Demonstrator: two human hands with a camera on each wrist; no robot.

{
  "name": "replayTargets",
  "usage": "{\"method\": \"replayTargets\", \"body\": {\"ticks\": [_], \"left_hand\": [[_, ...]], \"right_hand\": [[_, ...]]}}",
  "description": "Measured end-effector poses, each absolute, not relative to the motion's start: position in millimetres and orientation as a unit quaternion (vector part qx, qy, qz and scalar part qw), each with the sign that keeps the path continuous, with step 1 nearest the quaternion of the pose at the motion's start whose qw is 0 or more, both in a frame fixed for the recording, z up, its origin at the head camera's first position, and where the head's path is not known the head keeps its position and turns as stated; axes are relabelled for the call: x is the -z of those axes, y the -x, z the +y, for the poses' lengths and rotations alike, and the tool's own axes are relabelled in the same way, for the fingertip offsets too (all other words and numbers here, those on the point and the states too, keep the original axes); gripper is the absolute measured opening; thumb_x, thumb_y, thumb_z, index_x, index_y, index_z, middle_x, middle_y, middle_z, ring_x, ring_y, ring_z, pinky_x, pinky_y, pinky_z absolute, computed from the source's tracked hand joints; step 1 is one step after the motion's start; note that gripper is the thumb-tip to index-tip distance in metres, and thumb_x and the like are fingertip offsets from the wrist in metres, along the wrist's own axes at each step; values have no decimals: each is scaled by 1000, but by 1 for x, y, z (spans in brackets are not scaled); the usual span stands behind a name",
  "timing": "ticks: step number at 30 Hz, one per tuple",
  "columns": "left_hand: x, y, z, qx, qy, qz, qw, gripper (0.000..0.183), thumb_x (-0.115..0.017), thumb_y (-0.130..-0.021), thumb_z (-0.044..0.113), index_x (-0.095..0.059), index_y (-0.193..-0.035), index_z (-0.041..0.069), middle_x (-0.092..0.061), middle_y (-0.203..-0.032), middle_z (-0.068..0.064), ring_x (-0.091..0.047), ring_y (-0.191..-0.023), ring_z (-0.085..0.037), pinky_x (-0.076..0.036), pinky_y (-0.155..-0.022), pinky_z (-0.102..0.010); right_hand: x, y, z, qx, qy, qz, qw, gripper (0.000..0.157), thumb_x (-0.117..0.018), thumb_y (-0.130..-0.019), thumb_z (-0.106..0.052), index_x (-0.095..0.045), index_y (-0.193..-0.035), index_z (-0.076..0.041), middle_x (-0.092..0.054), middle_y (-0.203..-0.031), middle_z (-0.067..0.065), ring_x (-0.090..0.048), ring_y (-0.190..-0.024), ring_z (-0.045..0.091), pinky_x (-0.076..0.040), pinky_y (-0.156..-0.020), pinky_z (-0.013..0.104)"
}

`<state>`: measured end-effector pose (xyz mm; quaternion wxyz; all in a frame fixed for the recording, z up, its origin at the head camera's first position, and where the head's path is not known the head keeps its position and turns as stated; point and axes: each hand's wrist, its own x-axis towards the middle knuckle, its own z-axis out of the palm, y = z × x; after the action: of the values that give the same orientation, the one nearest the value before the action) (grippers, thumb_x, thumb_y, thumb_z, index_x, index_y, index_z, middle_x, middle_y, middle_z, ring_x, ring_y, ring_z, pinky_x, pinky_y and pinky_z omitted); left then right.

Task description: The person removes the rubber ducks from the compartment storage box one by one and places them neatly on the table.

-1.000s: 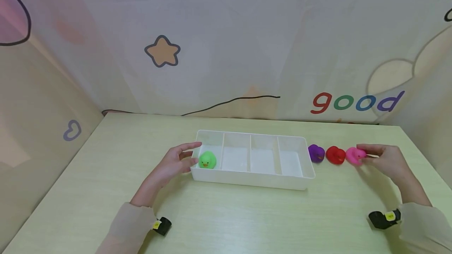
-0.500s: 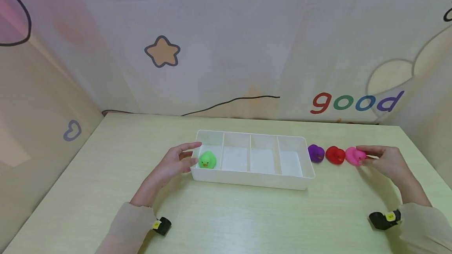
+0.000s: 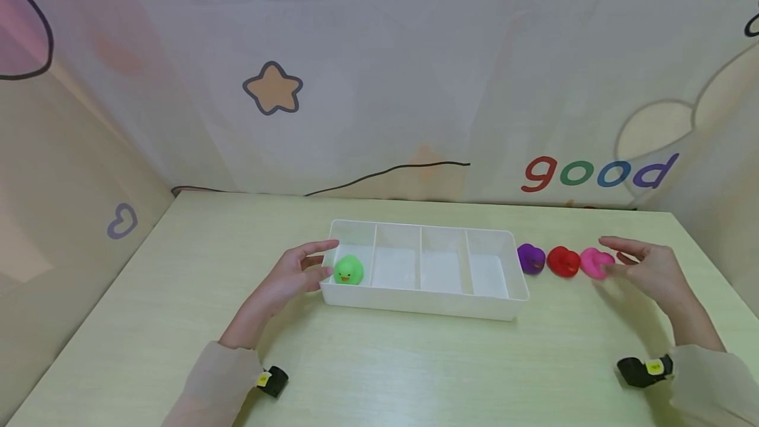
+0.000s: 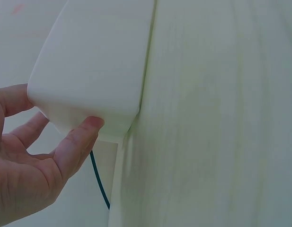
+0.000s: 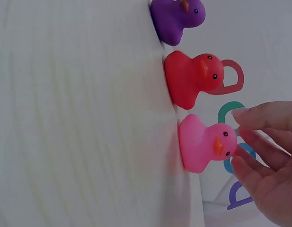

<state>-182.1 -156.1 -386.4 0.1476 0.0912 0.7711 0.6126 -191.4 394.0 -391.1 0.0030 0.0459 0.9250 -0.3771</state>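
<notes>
My left hand (image 3: 294, 267) rests against the left end of a white tray (image 3: 415, 302) divided into compartments. In the left wrist view, its thumb (image 4: 84, 135) touches the tray's end wall and another finger meets the edge. A green rubber duck (image 3: 348, 270) sits in the leftmost compartment. My right hand (image 3: 651, 272) has its fingers spread beside the head of a pink rubber duck (image 5: 205, 144), not closed round it. This duck stands on the table in a row with a red rubber duck (image 5: 190, 78) and a purple rubber duck (image 5: 174, 19).
The purple duck stands close by the tray's right end. Pale wood-look table (image 3: 379, 368) extends in front of the tray. A printed cloth backdrop (image 3: 379, 84) rises behind the table.
The right hand's fingers have spread away from the pink duck, which stays in its place. The left hand, tray and other ducks look unmoved.
</notes>
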Motion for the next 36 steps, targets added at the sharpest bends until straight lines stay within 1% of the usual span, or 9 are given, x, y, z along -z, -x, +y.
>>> {"method": "replayTargets", "body": {"ticks": [3, 4, 7, 9, 14, 16, 23, 31, 36], "left_hand": [[386, 182, -156, -614, -91, 770, 148, 50, -54, -88, 5, -42, -136, 10, -35, -140, -9, -34, -127, -33, -45, -87, -46], [386, 182, -156, -614, -91, 770, 148, 50, -54, -88, 5, -42, -136, 10, -35, -140, -9, -34, -127, -33, -45, -87, -46], [385, 182, -155, -615, -91, 769, 149, 50, -54, -88, 5, -42, -136, 9, -34, -141, -8, -33, -127, -33, -45, -87, -46], [385, 182, -156, -615, -90, 769, 150, 50, -54, -88, 5, -42, -136, 9, -34, -141, -8, -33, -127, -33, -45, -87, -46], [386, 182, -156, -615, -92, 768, 150, 50, -54, -88, 4, -41, -136, 8, -34, -141, -9, -34, -127, -33, -45, -87, -46], [386, 182, -155, -615, -93, 769, 150, 50, -55, -88, 4, -42, -136, 7, -35, -141, -10, -34, -127, -34, -45, -87, -46], [385, 181, -155, -612, -92, 771, 151, 49, -55, -88, 5, -43, -135, 8, -35, -140, -12, -33, -127, -34, -45, -87, -45], [385, 181, -155, -612, -88, 772, 151, 49, -55, -88, 5, -42, -136, 8, -35, -140, -12, -32, -128, -34, -45, -87, -45], [385, 181, -155, -612, -88, 771, 152, 49, -55, -88, 6, -42, -136, 9, -35, -140, -14, -32, -128, -34, -45, -87, -45]], "right_hand": [[405, 201, 405, 379, -54, 924, -8, 59, -68, -82, -25, -46, -134, -8, -47, -133, 16, -46, -117, 32, -45, -70, 8], [411, 206, 410, 374, -48, 926, -12, 61, -67, -82, -29, -44, -136, -11, -43, -135, 19, -42, -119, 38, -45, -71, 9], [426, 218, 418, 372, -42, 926, -35, 63, -67, -80, -39, -44, -136, -24, -44, -136, 10, -44, -120, 32, -42, -73, 6], [431, 222, 418, 385, -23, 921, -48, 62, -68, -79, -40, -45, -135, -26, -46, -135, 5, -47, -120, 24, -42, -74, 6], [404, 213, 381, 432, -1, 901, -42, 61, -72, -78, -27, -47, -134, -22, -46, -135, 1, -48, -118, 13, -44, -74, 9], [383, 203, 359, 436, 9, 899, -33, 62, -71, -79, -23, -46, -135, -16, -44, -137, 9, -46, -121, 24, -45, -75, 10], [334, 177, 294, 423, 67, 903, -46, 57, -68, -81, -12, -45, -131, 2, -43, -131, 23, -45, -119, 36, -42, -77, 8], [329, 180, 258, 458, 117, 880, -30, 54, -67, -80, -1, -46, -129, 6, -44, -131, 23, -43, -118, 41, -41, -81, 11], [329, 184, 236, 470, 146, 871, -11, 53, -68, -79, -1, -47, -128, 6, -45, -130, 23, -44, -119, 39, -41, -87, 27]]}}
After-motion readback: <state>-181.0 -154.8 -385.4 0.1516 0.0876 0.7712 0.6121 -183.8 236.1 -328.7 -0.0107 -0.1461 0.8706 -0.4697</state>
